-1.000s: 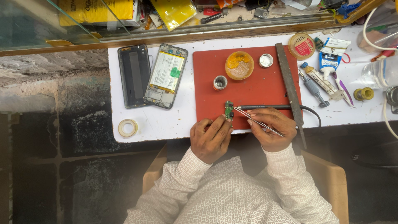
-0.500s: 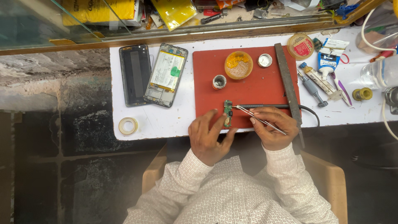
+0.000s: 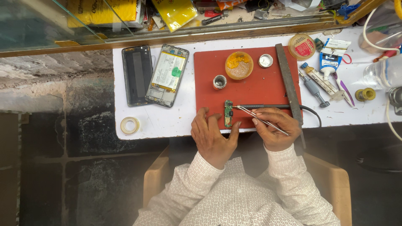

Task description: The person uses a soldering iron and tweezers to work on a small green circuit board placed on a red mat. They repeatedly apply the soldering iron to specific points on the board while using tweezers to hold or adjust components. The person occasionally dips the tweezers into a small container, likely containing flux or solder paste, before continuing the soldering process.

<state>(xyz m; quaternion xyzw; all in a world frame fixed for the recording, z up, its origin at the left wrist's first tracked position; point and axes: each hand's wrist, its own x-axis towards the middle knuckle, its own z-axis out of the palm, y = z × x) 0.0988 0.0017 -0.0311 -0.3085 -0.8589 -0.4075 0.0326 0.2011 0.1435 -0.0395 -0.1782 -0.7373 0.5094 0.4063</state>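
A small green circuit board lies near the front edge of a red work mat. My left hand rests at the mat's edge, thumb and fingers touching both sides of the board's lower end. In my right hand are metal tweezers, their tips pointing left toward the board. A black soldering iron lies across the mat just above that hand, its tip close to the board.
An opened phone and its dark back cover lie left of the mat. On the mat are a yellow flux tin, two small pots and a metal file. Tape roll, tubes and tools crowd the white table.
My left hand has shifted slightly so its fingers close in around the board's lower end. The tweezers stay pointed at the board with little movement.
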